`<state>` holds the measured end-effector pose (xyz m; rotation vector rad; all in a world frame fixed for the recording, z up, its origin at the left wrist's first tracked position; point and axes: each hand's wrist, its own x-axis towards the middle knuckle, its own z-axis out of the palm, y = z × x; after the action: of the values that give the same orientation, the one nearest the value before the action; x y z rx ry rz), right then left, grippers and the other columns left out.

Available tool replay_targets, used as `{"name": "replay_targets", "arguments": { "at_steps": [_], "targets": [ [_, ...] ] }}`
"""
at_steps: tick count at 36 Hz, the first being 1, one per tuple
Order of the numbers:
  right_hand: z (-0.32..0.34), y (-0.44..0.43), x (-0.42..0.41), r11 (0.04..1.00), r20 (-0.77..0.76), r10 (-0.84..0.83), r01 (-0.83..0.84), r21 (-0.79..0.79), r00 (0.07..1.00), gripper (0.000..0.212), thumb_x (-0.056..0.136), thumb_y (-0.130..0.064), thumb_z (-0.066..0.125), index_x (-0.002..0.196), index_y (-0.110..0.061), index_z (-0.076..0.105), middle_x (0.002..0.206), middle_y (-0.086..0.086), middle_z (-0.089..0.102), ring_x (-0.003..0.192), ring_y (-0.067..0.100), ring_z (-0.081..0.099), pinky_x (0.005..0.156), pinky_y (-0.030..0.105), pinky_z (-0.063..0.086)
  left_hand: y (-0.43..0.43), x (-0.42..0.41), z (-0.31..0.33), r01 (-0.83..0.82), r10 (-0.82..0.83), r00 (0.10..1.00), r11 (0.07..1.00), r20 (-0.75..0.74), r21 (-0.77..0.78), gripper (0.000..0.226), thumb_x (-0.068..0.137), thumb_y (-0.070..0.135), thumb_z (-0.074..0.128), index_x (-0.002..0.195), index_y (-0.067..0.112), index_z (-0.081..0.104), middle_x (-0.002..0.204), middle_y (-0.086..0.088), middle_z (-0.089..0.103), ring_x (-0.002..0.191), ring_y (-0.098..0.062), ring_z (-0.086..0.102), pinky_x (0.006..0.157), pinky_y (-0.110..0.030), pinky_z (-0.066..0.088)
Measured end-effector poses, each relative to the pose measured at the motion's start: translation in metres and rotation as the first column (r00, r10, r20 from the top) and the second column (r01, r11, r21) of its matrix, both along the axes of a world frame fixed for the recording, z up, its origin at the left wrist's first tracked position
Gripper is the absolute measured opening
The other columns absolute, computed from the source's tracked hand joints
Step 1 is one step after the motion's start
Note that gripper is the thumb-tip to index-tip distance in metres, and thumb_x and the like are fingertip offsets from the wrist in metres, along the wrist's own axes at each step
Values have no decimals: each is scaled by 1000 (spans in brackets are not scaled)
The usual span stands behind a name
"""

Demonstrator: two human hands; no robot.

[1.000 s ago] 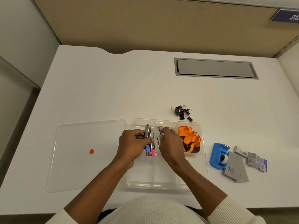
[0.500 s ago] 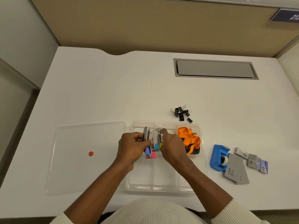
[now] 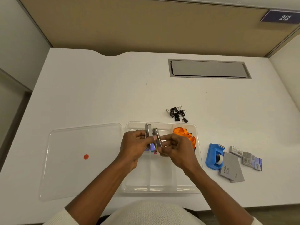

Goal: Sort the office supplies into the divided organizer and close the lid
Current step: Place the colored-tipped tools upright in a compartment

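A clear divided organizer point(image 3: 162, 187) sits at the table's near edge. Its clear lid point(image 3: 69, 172), marked with a red dot, lies flat to the left. Over the organizer's far middle, my left hand point(image 3: 134, 146) grips a small metal stapler with a purple end point(image 3: 148, 130). My right hand point(image 3: 177, 150) pinches a second metal stapler with a pink end point(image 3: 157, 137), tilted against the first. An orange lanyard point(image 3: 185, 133) fills the far right compartment.
A pile of black binder clips point(image 3: 177, 113) lies beyond the organizer. To the right are a blue tape dispenser point(image 3: 213, 156), a grey notepad point(image 3: 232, 169) and several small staple boxes point(image 3: 246, 157). A grey cable hatch point(image 3: 208, 69) sits in the desk's far side.
My right hand has slid a little to the right and now holds the pink-ended stapler tilted against the left one. The blue and yellow ends seen before are hidden.
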<state>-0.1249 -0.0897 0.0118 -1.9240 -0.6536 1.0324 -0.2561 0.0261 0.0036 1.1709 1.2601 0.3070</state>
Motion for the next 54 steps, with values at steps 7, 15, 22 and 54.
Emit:
{"name": "replay_targets", "arguments": {
  "at_steps": [7,15,22,54],
  "targets": [
    [-4,10,3,978,534,-31,135,-157,845,23,84,-15,77,105,-23,71,81,-8,74,66,2,64,61,13,47,1,-3,0,-20,31,994,995,-107,101,25,80,34,85,98,18,77,86,4,76,81,-15,72,63,-16,50],
    [-26,31,-18,922,701,285,13,-387,653,8,88,-16,67,94,-11,69,83,7,72,66,20,60,56,28,46,-4,-8,-4,-40,54,986,995,-159,87,32,80,34,85,103,13,76,83,5,74,75,-13,71,62,-19,50],
    [-26,29,-22,901,687,377,-76,-426,621,17,97,-24,63,104,-12,73,90,6,75,70,18,63,56,23,41,-5,-11,-7,-19,33,989,995,-145,98,34,80,38,84,106,17,76,87,6,75,78,-12,73,64,-21,54],
    [-22,23,1,939,669,183,73,-335,720,11,89,-29,70,97,-23,74,82,-1,74,72,16,65,63,31,57,-12,0,-20,363,-156,870,844,-467,394,28,81,44,82,94,22,71,89,6,74,80,-15,68,74,-34,61]
  ]
}}
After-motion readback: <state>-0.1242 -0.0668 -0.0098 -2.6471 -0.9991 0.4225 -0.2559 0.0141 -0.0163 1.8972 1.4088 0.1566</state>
